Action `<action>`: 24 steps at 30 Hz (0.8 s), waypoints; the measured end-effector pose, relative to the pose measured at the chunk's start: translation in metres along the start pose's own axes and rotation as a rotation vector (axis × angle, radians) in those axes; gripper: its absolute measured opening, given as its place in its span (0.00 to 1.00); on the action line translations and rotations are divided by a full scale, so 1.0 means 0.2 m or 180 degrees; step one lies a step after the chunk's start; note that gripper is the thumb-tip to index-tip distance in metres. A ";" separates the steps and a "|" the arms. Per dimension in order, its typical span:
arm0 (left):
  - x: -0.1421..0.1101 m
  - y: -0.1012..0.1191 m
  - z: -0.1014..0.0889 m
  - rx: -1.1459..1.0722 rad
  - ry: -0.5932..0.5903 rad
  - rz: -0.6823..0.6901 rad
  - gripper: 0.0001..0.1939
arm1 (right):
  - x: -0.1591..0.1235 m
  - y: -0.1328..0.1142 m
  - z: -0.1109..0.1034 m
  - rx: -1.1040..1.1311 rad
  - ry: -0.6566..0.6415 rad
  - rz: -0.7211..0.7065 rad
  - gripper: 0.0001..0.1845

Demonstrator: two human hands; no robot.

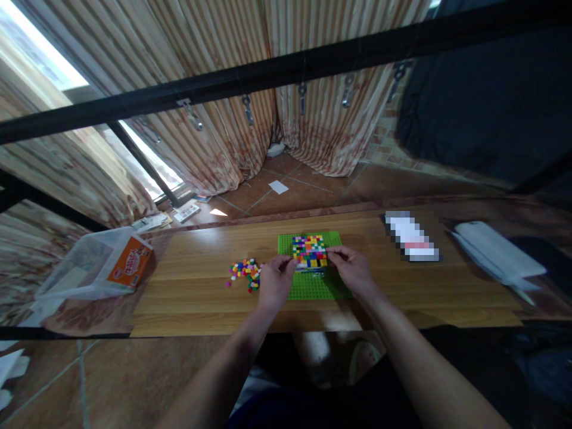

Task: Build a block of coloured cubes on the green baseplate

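A multicoloured block of small toy bricks (pixel 309 249) stands on the green studded baseplate (pixel 322 289), towards its far side. At the block's left front corner is my left hand (pixel 276 281), closed, with its fingertips drawn together against the edge. My right hand (pixel 353 271) is also closed, its thumb and fingers pinched at the right side of the block. Any single brick between the fingertips is too small to make out. Beside my left hand lies a loose pile of coloured bricks (pixel 243 269), partly hidden by that hand.
The wooden table (pixel 192 304) carries a pixelated flat object (pixel 411 235) at the right. Beyond its right end lies a white flat item (pixel 500 247). A clear plastic bin (pixel 84 262) with an orange label stands off the left end. A dark bar (pixel 277 68) with hanging clips crosses above.
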State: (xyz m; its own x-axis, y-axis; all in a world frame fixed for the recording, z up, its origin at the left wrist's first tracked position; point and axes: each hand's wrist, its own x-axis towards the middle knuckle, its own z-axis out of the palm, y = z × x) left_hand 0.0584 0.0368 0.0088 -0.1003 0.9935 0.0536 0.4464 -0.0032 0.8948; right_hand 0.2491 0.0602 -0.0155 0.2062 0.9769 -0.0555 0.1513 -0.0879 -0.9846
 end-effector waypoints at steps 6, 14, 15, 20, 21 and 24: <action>0.01 0.02 0.00 0.0023 0.0052 -0.0061 0.10 | 0.00 0.01 0.00 -0.0005 0.0023 0.0022 0.16; 0.01 0.04 -0.01 0.0350 0.0040 -0.0131 0.09 | 0.01 0.05 -0.01 -0.0143 0.0042 -0.0057 0.16; 0.01 0.05 -0.01 0.0376 0.0057 -0.0152 0.09 | 0.01 0.05 -0.01 -0.0143 0.0026 -0.0065 0.17; 0.01 0.04 0.00 0.0394 0.0069 -0.0180 0.09 | 0.00 0.04 -0.01 -0.0166 0.0007 -0.0066 0.16; 0.01 0.04 0.00 0.0396 0.0076 -0.0185 0.09 | 0.00 0.04 0.00 -0.0171 0.0018 -0.0053 0.16; 0.01 0.04 0.01 0.0402 0.0118 -0.0230 0.09 | 0.00 0.04 0.00 -0.0164 -0.0001 -0.0020 0.17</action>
State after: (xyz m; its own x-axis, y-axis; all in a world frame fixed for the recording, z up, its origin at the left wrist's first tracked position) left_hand 0.0625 0.0390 0.0149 -0.1680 0.9857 0.0096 0.5448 0.0847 0.8342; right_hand 0.2508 0.0592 -0.0241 0.2047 0.9776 -0.0493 0.2021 -0.0915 -0.9751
